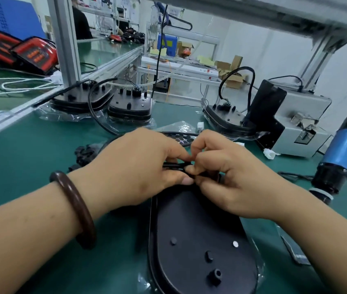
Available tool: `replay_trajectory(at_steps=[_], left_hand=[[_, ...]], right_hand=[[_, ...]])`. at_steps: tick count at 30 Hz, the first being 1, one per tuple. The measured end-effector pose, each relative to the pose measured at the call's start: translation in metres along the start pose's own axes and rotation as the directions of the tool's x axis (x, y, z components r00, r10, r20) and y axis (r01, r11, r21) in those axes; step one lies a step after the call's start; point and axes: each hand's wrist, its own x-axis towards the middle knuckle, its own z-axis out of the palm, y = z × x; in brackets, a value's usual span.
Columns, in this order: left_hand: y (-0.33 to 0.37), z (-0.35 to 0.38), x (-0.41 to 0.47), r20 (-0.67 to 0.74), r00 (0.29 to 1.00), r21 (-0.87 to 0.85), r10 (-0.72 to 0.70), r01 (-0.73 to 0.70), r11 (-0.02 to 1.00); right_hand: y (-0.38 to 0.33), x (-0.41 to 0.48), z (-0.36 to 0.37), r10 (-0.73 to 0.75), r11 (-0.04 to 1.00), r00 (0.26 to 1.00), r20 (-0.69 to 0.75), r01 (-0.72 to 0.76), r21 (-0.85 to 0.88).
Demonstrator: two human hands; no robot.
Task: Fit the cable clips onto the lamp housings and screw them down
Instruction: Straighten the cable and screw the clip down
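Observation:
A black lamp housing [198, 236] lies back-up on the green mat in front of me, with small bosses on its back. Over its far end, my left hand [134, 166] and my right hand [229, 177] meet fingertip to fingertip. Both pinch a thin black cable [174, 165] that runs between them, and a small black part sits at the right fingertips, mostly hidden. I cannot tell whether that part is a clip. A pile of small black clips [84, 153] lies to the left of my left hand.
Three more housings with cables [130, 107] stand at the back of the mat. A grey screw feeder box [295, 124] stands at the right. A blue electric screwdriver [342, 158] hangs at the far right. An aluminium post [66, 43] rises at the left.

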Motion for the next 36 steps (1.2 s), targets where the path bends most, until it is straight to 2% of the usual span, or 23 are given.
replay_trajectory(at_steps=[6, 10, 15, 17, 19, 21, 23, 25, 27, 30, 36], left_hand=[[-0.001, 0.006, -0.001, -0.119, 0.991, -0.034, -0.067, 0.064, 0.997], [-0.005, 0.01, -0.001, -0.125, 0.99, -0.065, -0.064, 0.057, 0.996], [-0.005, 0.009, 0.001, -0.086, 0.996, -0.183, -0.032, 0.016, 0.983], [-0.005, 0.009, 0.001, -0.063, 0.997, -0.236, -0.047, 0.031, 0.971], [-0.007, 0.011, 0.002, -0.053, 0.995, -0.277, -0.086, 0.068, 0.959], [-0.008, 0.014, 0.003, -0.052, 0.992, -0.303, -0.114, 0.094, 0.948], [-0.009, 0.015, 0.004, -0.044, 0.991, -0.31, -0.125, 0.106, 0.945], [-0.009, 0.014, 0.004, -0.03, 0.992, -0.31, -0.126, 0.111, 0.944], [-0.009, 0.014, 0.004, -0.016, 0.991, -0.316, -0.133, 0.121, 0.941], [-0.008, 0.013, 0.004, -0.017, 0.991, -0.32, -0.134, 0.122, 0.939], [-0.005, 0.011, 0.004, -0.001, 0.989, -0.32, -0.146, 0.138, 0.937]], right_hand=[[-0.002, -0.001, -0.003, 0.03, 0.999, 1.0, 0.002, -0.03, 0.037], [-0.001, -0.001, -0.001, 0.038, 0.998, 0.999, -0.002, -0.038, 0.051], [-0.001, -0.001, 0.0, 0.072, 0.994, 0.997, -0.005, -0.072, 0.083], [0.002, -0.001, 0.0, 0.147, 0.967, 0.989, -0.013, -0.14, 0.214], [0.005, 0.0, -0.003, 0.251, 0.881, 0.968, -0.024, -0.218, 0.42], [0.012, 0.001, -0.008, 0.349, 0.785, 0.931, -0.103, -0.231, 0.575], [0.021, 0.001, -0.015, 0.424, 0.751, 0.878, -0.221, -0.205, 0.628], [0.027, 0.001, -0.018, 0.478, 0.743, 0.832, -0.281, -0.213, 0.634], [0.031, 0.001, -0.017, 0.522, 0.751, 0.805, -0.281, -0.277, 0.6], [0.033, 0.001, -0.012, 0.572, 0.755, 0.784, -0.242, -0.388, 0.529], [0.025, 0.003, -0.013, 0.59, 0.776, 0.763, -0.265, -0.443, 0.449]])
